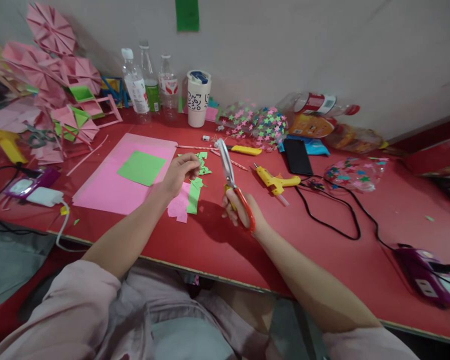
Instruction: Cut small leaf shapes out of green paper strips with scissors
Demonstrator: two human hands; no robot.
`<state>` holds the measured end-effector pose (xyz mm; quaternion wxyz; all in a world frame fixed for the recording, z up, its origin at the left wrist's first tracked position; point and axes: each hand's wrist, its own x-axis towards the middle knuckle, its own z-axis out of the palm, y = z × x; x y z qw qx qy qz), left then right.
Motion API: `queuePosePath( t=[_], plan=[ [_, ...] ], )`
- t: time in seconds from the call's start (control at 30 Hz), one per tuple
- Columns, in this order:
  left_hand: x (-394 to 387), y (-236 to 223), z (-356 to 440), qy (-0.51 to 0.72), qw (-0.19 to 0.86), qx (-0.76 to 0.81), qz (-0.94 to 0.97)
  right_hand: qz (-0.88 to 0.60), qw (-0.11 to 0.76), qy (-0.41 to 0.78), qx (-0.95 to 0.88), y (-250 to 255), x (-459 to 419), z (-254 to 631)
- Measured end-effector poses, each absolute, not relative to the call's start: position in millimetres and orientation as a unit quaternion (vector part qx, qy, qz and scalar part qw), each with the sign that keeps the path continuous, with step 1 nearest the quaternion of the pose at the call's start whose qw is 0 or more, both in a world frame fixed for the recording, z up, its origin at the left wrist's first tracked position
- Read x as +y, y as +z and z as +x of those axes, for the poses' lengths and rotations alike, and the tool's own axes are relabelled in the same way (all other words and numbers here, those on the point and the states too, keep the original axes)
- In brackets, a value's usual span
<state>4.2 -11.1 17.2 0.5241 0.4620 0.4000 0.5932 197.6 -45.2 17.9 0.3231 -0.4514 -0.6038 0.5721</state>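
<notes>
My right hand [249, 210] grips a pair of scissors [228, 167] with red-orange and yellow handles. The blades point up and away over the table and look close together. To its left, my left hand [182, 172] has its fingers curled in a pinch; whatever may be between the fingertips is hidden. Jagged green paper scraps [204, 164] lie by those fingertips. Below them are a green paper strip [194, 197] and cut pink paper [179, 205]. A green paper square [141, 168] rests on large pink sheets [103, 192] beside my left forearm.
A yellow glue gun [273, 180], a yellow cutter knife [246, 150] and a black phone [298, 156] lie to the right. Several bottles [137, 90] and a cup [197, 102] stand by the wall. Folded pink paper pieces [52, 30] crowd the left. A black cable [332, 227] trails rightwards.
</notes>
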Motion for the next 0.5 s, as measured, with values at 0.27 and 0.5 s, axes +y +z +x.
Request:
queuePosePath(
  t=[0.27, 0.5],
  plan=[
    [-16, 10, 16, 0.430, 0.397, 0.484, 0.650, -0.431, 0.510, 0.475, -0.573, 2, -10, 218],
    [-14, 3, 36, 0.179, 0.116, 0.446, 0.870, -0.476, 0.547, 0.481, -0.492, -5, 10, 225]
  ],
)
